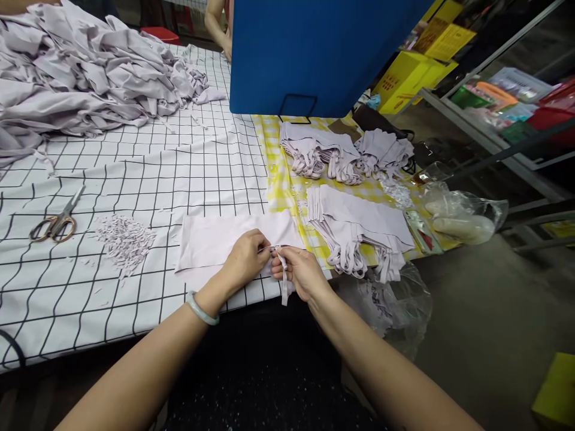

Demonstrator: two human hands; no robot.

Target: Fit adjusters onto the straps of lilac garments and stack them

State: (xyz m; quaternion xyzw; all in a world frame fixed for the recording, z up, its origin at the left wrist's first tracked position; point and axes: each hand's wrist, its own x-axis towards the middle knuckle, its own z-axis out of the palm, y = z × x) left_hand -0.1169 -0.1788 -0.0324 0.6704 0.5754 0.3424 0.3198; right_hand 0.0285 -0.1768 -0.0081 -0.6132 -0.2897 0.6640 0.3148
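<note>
A flat pale lilac fabric piece (206, 238) lies at the table's front edge, beneath my hands. My left hand (245, 258), with a jade-coloured bangle at the wrist, is pinched closed over it. My right hand (300, 270) is closed on a narrow fabric strap (284, 280), whose end hangs below the fingers. The fingertips of both hands nearly meet, and the strap seems to run between them. A small dark detail shows at that spot, too small to name. Left of the fabric are a heap of small fabric snippets (126, 242) and scissors (57, 224) with orange-brown handles.
A large fabric pile (90, 72) covers the back left. Stacked strapped pieces (363, 215) lie on the yellow checked cloth, with another stack (318, 143) behind. A blue panel (314, 54) stands at the back. Another person's arm (217, 24) shows beyond. Plastic bags (467, 215) sit right.
</note>
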